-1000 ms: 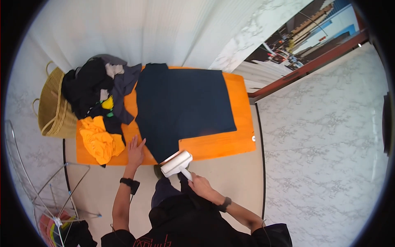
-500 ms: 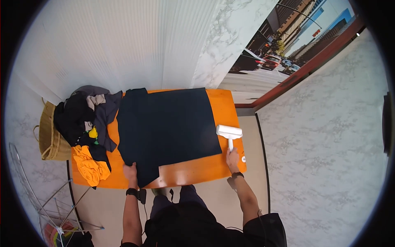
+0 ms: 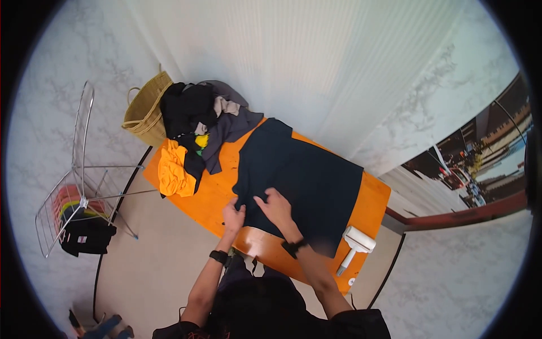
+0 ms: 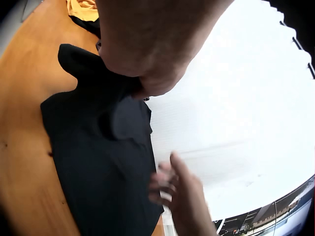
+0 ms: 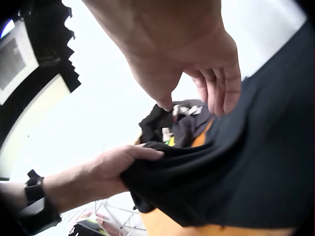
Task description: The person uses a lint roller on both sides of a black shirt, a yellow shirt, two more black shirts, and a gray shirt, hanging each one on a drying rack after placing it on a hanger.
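A dark navy T-shirt [image 3: 299,175] is spread over the orange table [image 3: 372,198]. At its near left part, my left hand [image 3: 232,214] grips the cloth between thumb and fingers; the right wrist view shows that part raised in folds below the left hand [image 5: 110,169]. My right hand [image 3: 276,210] hovers over the shirt just right of the left one, thumb apart from loosely bent fingers, holding nothing. On the table's right end lies a white lint roller [image 3: 359,240] with its handle toward me.
Crumpled dark clothes [image 3: 189,107] and an orange garment [image 3: 175,169] are heaped at the table's left end, beside a woven basket [image 3: 148,110]. A metal drying rack [image 3: 83,200] with hangers stands on the floor at left. A pale curtain [image 3: 316,68] hangs behind the table.
The lint roller went from my right hand onto the table's right end. That hand moved back left over the shirt. My left hand has drawn up the shirt's near left part. The head view turned.
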Demonstrator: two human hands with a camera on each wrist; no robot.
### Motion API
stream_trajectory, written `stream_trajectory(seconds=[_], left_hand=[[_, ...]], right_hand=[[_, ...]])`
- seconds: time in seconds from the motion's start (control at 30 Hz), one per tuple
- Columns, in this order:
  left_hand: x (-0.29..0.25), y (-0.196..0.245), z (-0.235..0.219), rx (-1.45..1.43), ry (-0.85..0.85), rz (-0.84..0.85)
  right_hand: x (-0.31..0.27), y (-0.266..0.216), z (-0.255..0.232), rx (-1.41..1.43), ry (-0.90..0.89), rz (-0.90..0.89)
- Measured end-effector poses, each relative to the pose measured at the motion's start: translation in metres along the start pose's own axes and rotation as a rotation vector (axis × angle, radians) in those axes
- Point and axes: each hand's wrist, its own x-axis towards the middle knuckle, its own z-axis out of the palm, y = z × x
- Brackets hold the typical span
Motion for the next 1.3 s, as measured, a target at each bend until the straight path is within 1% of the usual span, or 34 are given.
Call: stream_trajectory(seconds=[0.03,0.07,0.1,0.13,0.17,0.2,0.23,0.27,0.3,0.33,0.37,0.43,0.47,0.53,0.57,0.63,0.67,0.7,0.73,0.77,0.8,0.83,0.87,0.9,0.93,0.97,1.0,1.07,1.1,1.13,1.2,1.23,1.27,1.3], left_hand=[[-0.005,0.015,0.0,0.021,-0.027,0.019],[-0.012,0.029,-0.001,0.042,-0.058,0.034],[-0.018,0.036,0.0,0.037,-0.043,0.025],[-0.024,0.041,0.003,0.103,-0.065,0.054],[-0.028,0.046,0.005,0.166,-0.088,0.084],[-0.031,0.049,0.006,0.158,-0.076,0.075],[-0.033,0.051,0.008,0.165,-0.093,0.103],[-0.034,0.054,0.009,0.174,-0.109,0.134],[-0.036,0.049,0.014,0.175,-0.093,0.167],[-0.037,0.048,0.017,0.17,-0.086,0.16],[-0.038,0.046,0.019,0.181,-0.131,0.184],[-0.041,0.055,0.019,0.183,-0.192,0.235],[-0.044,0.059,0.017,0.178,-0.189,0.237],[-0.048,0.07,0.009,0.101,-0.233,0.222],[-0.047,0.067,0.006,0.093,-0.233,0.225],[-0.036,0.045,-0.009,-0.513,-0.173,-0.053],[-0.018,0.025,-0.017,-0.527,-0.103,-0.119],[0.006,0.011,-0.026,-0.543,-0.03,-0.187],[0.025,0.014,-0.037,-0.421,0.022,-0.072],[0.043,0.019,-0.047,-0.299,0.074,0.041],[0.059,0.017,-0.05,-0.313,0.086,0.043],[0.076,0.011,-0.047,-0.318,-0.009,0.197],[0.087,0.008,-0.048,-0.32,-0.102,0.355],[0.093,0.013,-0.059,-0.332,-0.086,0.367],[0.096,0.015,-0.071,-0.546,-0.376,0.372],[0.095,0.014,-0.084,-0.754,-0.675,0.37],[0.09,0.012,-0.101,-0.762,-0.67,0.376],[0.074,0.01,-0.147,-0.82,-0.7,0.089],[0.066,0.01,-0.18,-0.832,-0.701,0.074],[0.066,-0.003,-0.205,-0.837,-0.704,0.083],[0.068,-0.033,-0.259,-1.048,-0.656,-0.014],[0.058,-0.03,-0.308,-1.101,-0.669,0.082],[0.049,-0.022,-0.352,-1.108,-0.662,0.086],[0.041,-0.012,-0.395,-1.052,-0.55,0.287]], right_hand=[[0.025,-0.016,0.013,-0.11,-0.055,-0.054],[0.045,-0.033,0.02,-0.226,-0.148,-0.042],[0.059,-0.046,0.027,-0.328,-0.2,-0.065],[0.07,-0.055,0.031,-0.432,-0.25,-0.089],[0.077,-0.06,0.031,-0.441,-0.256,-0.104],[0.081,-0.064,0.031,-0.54,-0.398,-0.125],[0.082,-0.068,0.03,-0.641,-0.541,-0.144],[0.083,-0.066,0.031,-0.65,-0.547,-0.156],[0.084,-0.058,0.035,-0.727,-0.653,-0.166],[0.082,-0.05,0.037,-0.802,-0.758,-0.175],[0.079,-0.042,0.04,-0.81,-0.761,-0.182],[0.068,-0.033,0.037,-0.807,-0.483,-0.266],[0.067,-0.029,0.033,-0.812,-0.481,-0.267],[0.062,-0.033,0.015,-0.64,-0.344,-0.231],[0.058,-0.03,0.01,-0.647,-0.342,-0.231],[0.054,-0.027,0.002,-0.251,-0.159,-0.291],[0.054,-0.033,-0.004,-0.258,-0.158,-0.3],[0.05,-0.049,-0.015,-0.125,-0.188,-0.357],[0.043,-0.067,-0.025,0.006,-0.224,-0.413],[0.037,-0.089,-0.037,-0.007,-0.23,-0.426],[0.032,-0.116,-0.049,0.035,-0.334,-0.425],[0.027,-0.141,-0.058,0.074,-0.437,-0.422],[0.022,-0.163,-0.065,0.057,-0.436,-0.437],[0.018,-0.185,-0.069,0.101,-0.474,-0.478],[0.016,-0.201,-0.067,0.147,-0.515,-0.515],[0.018,-0.207,-0.057,0.19,-0.537,-0.55],[0.017,-0.222,-0.052,0.181,-0.538,-0.554],[0.016,-0.266,-0.045,0.199,-0.649,-0.413],[0.013,-0.292,-0.042,0.32,-0.723,-0.307],[0.012,-0.315,-0.037,0.419,-0.758,-0.287],[0.002,-0.369,-0.036,0.446,-0.686,-0.316],[0.001,-0.39,-0.034,0.435,-0.688,-0.322],[0.0,-0.409,-0.032,0.435,-0.653,-0.339],[-0.003,-0.43,-0.027,0.441,-0.618,-0.359]])
